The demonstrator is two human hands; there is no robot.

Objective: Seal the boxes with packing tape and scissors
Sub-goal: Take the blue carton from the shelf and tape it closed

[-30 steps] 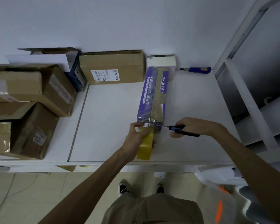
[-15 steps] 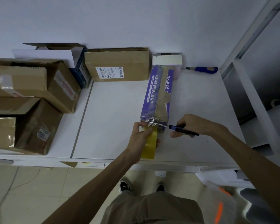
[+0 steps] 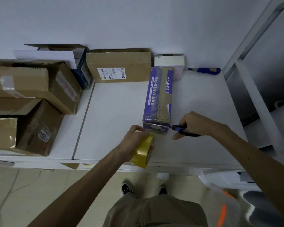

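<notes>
On my far left I see a stack of brown cardboard boxes [image 3: 31, 89] crowding that end of the white table [image 3: 115, 115], the lowest one [image 3: 34, 128] bearing a small white label. Behind them an open white-and-blue carton [image 3: 62, 58] leans at the wall. Beside it stands a brown cardboard box with a white shipping label [image 3: 118, 64], also against the wall.

Near the front edge, my left hand [image 3: 133, 141] is curled round a yellow roll of packing tape [image 3: 142, 153], held on edge just in front of the box I am working on. That long purple box with white lettering and brown tape patches [image 3: 157, 99] lies lengthwise on the table, its near end towards me and its far end touching a small white box [image 3: 170, 61] at the wall.

My right hand [image 3: 195, 123] grips the blue-and-black-handled scissors [image 3: 179, 128], fingers through the loops. The blades reach leftward across the near end of the purple box, between box and roll. I cannot tell how far the blades are parted.

Further right, at the wall, lies a blue-handled tool [image 3: 205, 70], well apart from both hands. A white metal frame [image 3: 256, 104] borders the table's right side.
</notes>
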